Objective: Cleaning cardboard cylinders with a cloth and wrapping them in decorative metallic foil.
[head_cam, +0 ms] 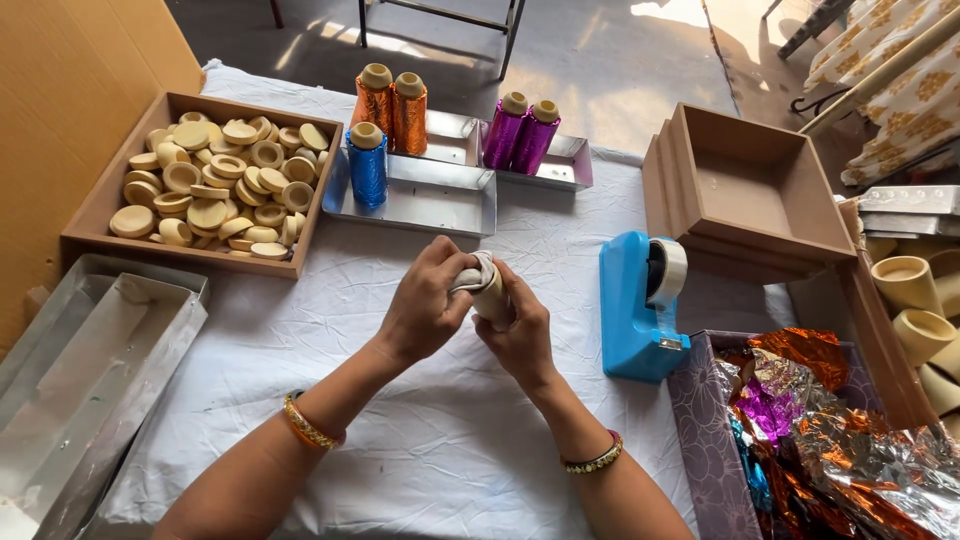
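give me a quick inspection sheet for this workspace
surface: table under white cloth
job's things: pale spool with silver wrap held between both hands
clutter: wooden tray of round caps, foil-wrapped spools in metal trays, blue tape dispenser, box of foil sheets, empty brown boxes
grippers: left hand and right hand both closed on the spool
cables: nothing seen
surroundings: concrete floor, patterned fabric at the top right
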